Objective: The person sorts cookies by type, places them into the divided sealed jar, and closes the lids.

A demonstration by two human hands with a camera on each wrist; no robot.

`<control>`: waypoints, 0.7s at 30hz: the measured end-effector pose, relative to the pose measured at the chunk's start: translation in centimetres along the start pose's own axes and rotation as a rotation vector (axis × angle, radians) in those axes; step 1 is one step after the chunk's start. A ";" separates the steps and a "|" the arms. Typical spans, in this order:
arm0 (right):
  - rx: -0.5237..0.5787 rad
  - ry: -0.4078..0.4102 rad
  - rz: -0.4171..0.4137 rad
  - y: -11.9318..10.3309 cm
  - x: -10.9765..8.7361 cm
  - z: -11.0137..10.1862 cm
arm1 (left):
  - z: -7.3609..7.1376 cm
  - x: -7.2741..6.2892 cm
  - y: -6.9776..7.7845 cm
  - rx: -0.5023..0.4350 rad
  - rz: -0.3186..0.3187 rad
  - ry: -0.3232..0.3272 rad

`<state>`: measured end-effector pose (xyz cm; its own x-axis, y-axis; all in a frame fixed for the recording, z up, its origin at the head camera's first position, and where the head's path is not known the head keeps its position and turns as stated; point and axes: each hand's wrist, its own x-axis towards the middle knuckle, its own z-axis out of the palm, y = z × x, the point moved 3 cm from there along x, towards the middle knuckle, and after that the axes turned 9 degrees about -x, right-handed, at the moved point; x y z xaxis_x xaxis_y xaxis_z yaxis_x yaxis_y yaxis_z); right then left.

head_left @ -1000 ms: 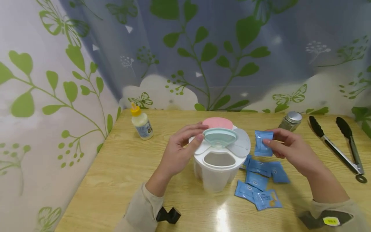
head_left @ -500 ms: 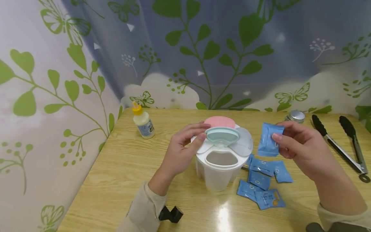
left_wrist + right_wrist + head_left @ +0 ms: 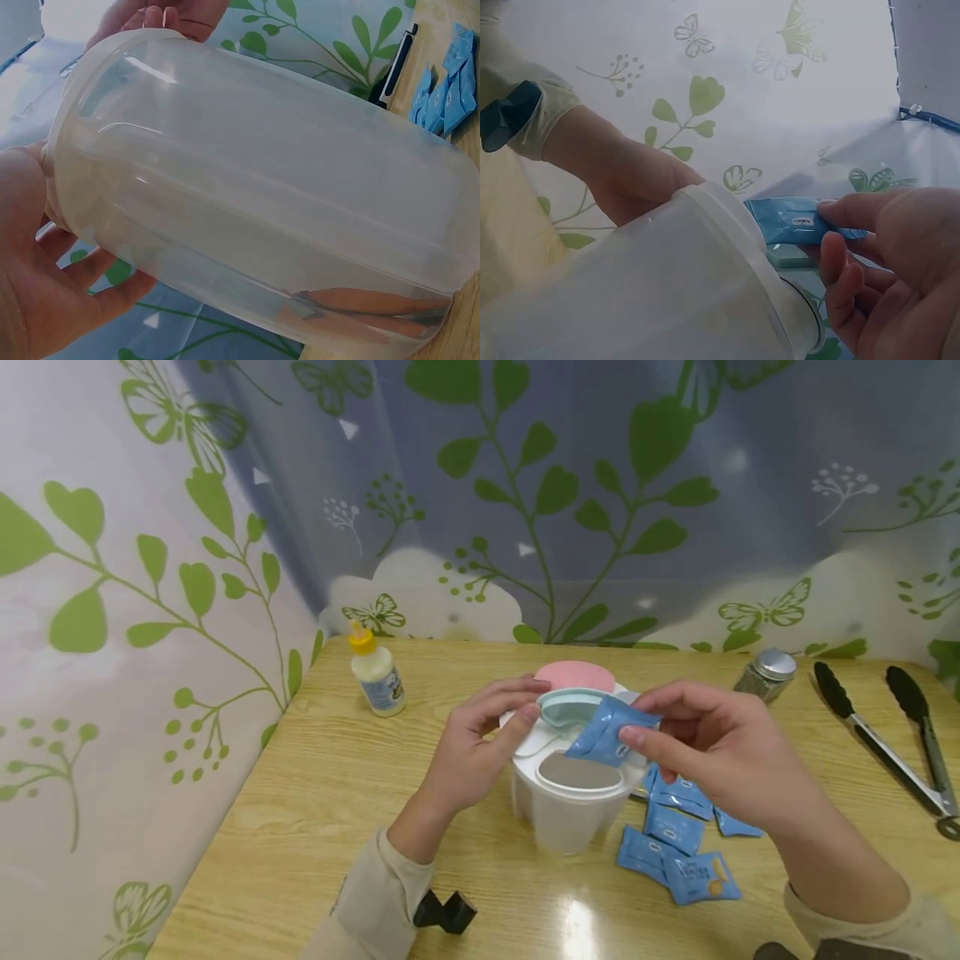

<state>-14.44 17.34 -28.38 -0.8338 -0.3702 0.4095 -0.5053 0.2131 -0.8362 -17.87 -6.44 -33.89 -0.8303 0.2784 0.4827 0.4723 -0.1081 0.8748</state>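
Observation:
A translucent storage container (image 3: 564, 827) with a white, sectioned lid stands on the table. Its pink flap (image 3: 576, 675) is down, and the mint flap (image 3: 564, 708) stands raised behind an uncovered oval opening (image 3: 573, 772). My left hand (image 3: 480, 743) holds the container at the lid's left edge, thumb on top, the other fingers around the far side. My right hand (image 3: 712, 752) pinches a small blue packet (image 3: 603, 731) between thumb and fingers, tilted over the opening's back right edge. In the right wrist view the packet (image 3: 791, 217) overlaps the lid's rim. Something orange-brown (image 3: 375, 304) shows low in the container.
Several blue packets (image 3: 675, 831) lie in a loose pile right of the container. A yellow-capped bottle (image 3: 378, 681) stands at the back left. Farther right are a metal-lidded jar (image 3: 767, 675) and spread black-tipped tongs (image 3: 885, 752). A patterned curtain (image 3: 600, 527) hangs behind the table.
My right hand first raised the packet on the right, then carried it left over the container's lid, tilting it. My left hand keeps its hold on the container.

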 end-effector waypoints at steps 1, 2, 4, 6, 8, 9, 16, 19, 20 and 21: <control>-0.018 -0.011 -0.010 -0.1 0.1 0.1 | 0.0 0.0 0.0 -0.002 0.000 -0.002; -0.041 -0.022 -0.014 -0.2 0.1 0.1 | 0.1 0.1 0.1 -0.002 -0.001 -0.004; -0.079 -0.039 -0.028 -0.4 0.0 0.2 | 0.1 0.1 0.1 -0.003 0.000 -0.008; -0.115 -0.058 -0.026 -0.5 0.0 0.3 | 0.1 0.1 0.1 0.001 -0.003 -0.010; -0.160 -0.083 -0.011 -0.6 -0.1 0.5 | 0.1 0.1 0.1 0.010 -0.005 -0.006; -0.171 -0.096 -0.003 -0.6 -0.1 0.6 | 0.1 0.1 0.1 0.012 -0.005 -0.004; -0.180 -0.113 -0.005 -0.4 -0.3 0.4 | 0.0 0.0 0.2 0.024 -0.007 0.008; -0.198 -0.123 0.007 -0.2 -0.6 0.1 | 0.0 0.0 0.1 0.030 -0.006 0.009; -0.199 -0.131 0.011 -0.1 -0.8 -0.1 | 0.0 0.0 0.1 0.033 -0.005 0.010; -0.196 -0.138 0.014 0.0 -0.9 -0.2 | 0.0 0.0 0.1 0.037 -0.003 0.012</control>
<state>-13.72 17.88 -28.67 -0.8099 -0.4829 0.3330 -0.5383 0.3861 -0.7491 -17.81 -6.48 -33.86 -0.8352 0.2670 0.4809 0.4802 -0.0723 0.8742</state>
